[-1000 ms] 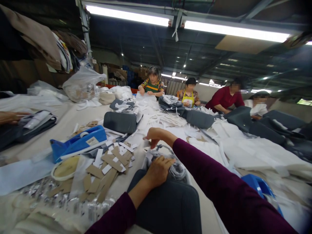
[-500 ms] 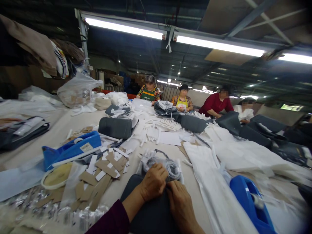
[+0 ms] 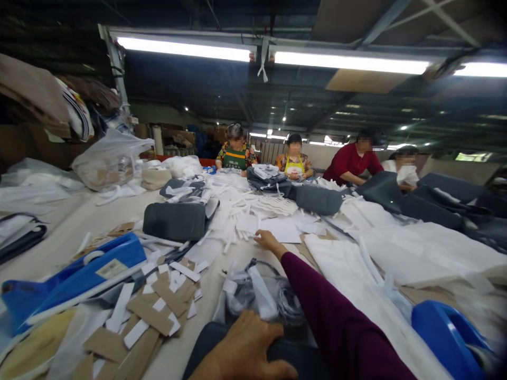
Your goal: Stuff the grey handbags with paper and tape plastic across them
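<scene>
Legible text: very little. One line of white capitals runs across the chest of the green apron (image 3: 234, 158) worn at the far end of the table (image 3: 79, 221). It appears to begin "OM"; the remaining letters are too small to read with confidence. A pale rectangular label (image 3: 111, 268) sits on the side of the blue tape dispenser (image 3: 75, 279) at the near left, with dark marks on it that are too blurred to read. A white strip (image 3: 262, 296) lies across the clear bag (image 3: 283, 309) at bottom centre; too blurred to tell whether it carries print. No other brand, number or sign resolves into readable characters.
</scene>
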